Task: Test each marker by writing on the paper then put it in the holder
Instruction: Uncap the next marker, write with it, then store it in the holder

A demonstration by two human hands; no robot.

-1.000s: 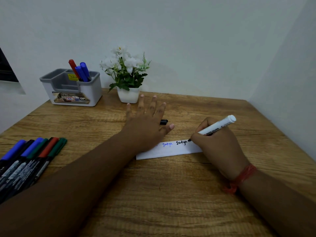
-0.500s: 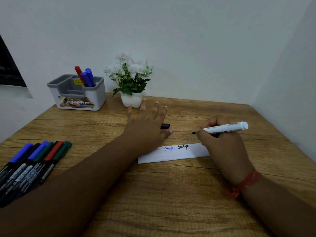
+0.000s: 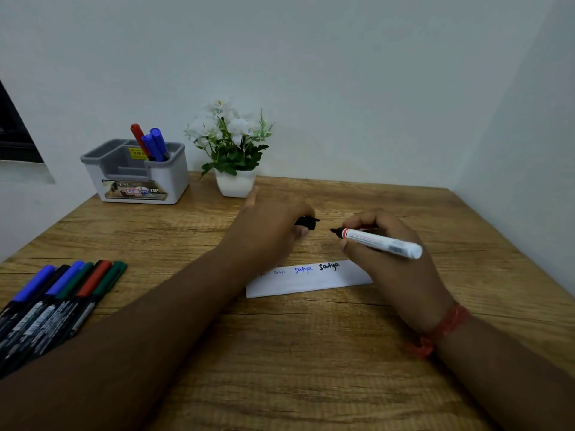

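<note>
Two hands | right (image 3: 389, 244) grips marker (image 3: 379, 242) | left (image 3: 270, 225) pinches cap (image 3: 306, 222)

Wooden desk (image 3: 280, 368): holder (image 3: 140, 178) and flower pot (image 3: 235, 181) are set along far edge, marker row (image 3: 59, 297) laid at left edge, paper strip (image 3: 311, 279) laid mid-desk.
</note>
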